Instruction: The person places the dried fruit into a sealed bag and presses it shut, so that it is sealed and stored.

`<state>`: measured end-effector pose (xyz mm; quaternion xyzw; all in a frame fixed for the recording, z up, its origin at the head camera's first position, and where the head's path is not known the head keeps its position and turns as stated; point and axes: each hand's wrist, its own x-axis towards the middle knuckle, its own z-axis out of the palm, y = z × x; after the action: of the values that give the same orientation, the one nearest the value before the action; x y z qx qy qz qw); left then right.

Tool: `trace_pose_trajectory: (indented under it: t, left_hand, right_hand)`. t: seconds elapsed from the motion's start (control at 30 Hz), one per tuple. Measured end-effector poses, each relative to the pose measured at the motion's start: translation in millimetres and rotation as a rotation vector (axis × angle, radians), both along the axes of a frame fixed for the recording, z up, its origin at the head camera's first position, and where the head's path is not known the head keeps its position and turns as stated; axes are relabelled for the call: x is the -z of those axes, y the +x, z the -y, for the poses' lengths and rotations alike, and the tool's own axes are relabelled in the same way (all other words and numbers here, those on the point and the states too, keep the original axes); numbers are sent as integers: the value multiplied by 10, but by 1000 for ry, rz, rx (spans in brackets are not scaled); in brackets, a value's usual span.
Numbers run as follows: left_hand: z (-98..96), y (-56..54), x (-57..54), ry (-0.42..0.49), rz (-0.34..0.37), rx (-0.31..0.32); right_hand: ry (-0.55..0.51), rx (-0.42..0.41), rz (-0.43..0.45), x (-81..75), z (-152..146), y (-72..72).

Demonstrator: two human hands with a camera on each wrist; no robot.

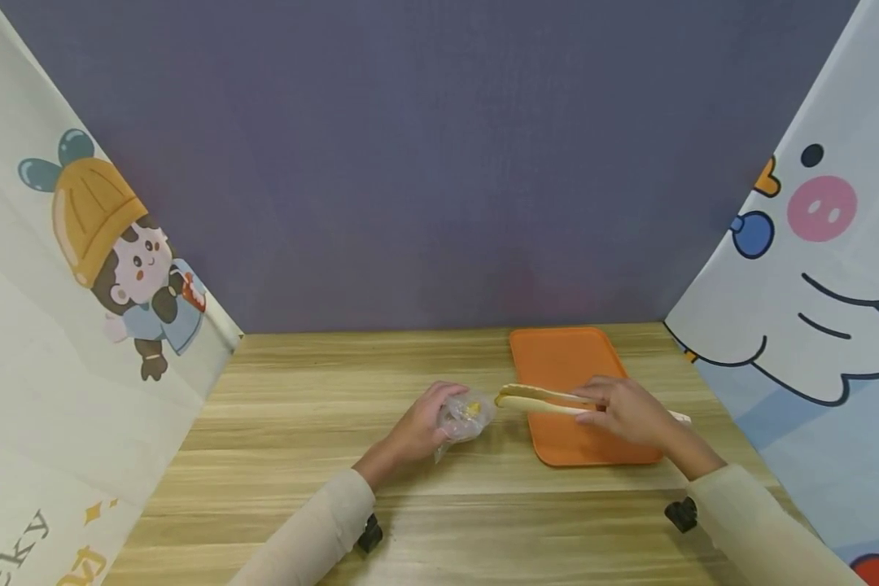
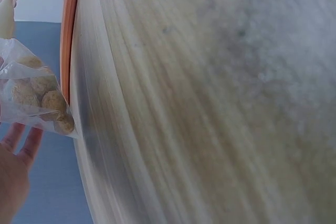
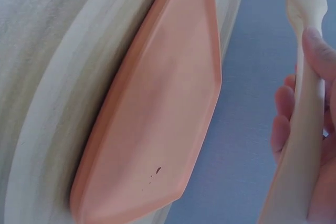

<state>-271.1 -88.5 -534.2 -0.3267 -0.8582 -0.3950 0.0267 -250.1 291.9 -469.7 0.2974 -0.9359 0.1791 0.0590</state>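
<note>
A clear plastic bag (image 1: 457,425) is gripped by my left hand (image 1: 413,427) above the table, left of the orange tray. Several round brown balls (image 2: 54,102) show through the plastic in the left wrist view. My right hand (image 1: 630,411) holds cream-coloured tongs (image 3: 307,108) partway along their length, thumb on one side and fingers on the other. Over the tray, the tongs point left, their tips close to the bag's mouth. A small brownish patch shows at the tip in the right wrist view; I cannot tell whether the tongs grip anything.
The orange tray (image 1: 560,358) lies on the wooden table (image 1: 322,374), right of centre, below the right hand. A few dark specks (image 3: 158,170) mark its surface. A grey-blue panel (image 1: 439,163) closes the back, with printed cloths (image 1: 29,309) at both sides.
</note>
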Motion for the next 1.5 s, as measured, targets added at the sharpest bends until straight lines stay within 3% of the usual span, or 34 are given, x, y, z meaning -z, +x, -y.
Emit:
trace_pose_trajectory:
  t: [0.47, 0.9, 1.5]
  left_hand:
    - [1, -4, 8, 1, 18, 0]
    - [1, -20, 24, 2, 10, -1]
    - [-12, -11, 8, -7, -7, 16]
  right_hand:
    - [-27, -2, 8, -55, 29, -17]
    - [-53, -35, -64, -109, 87, -33]
    - [-105, -99, -94, -171, 356, -53]
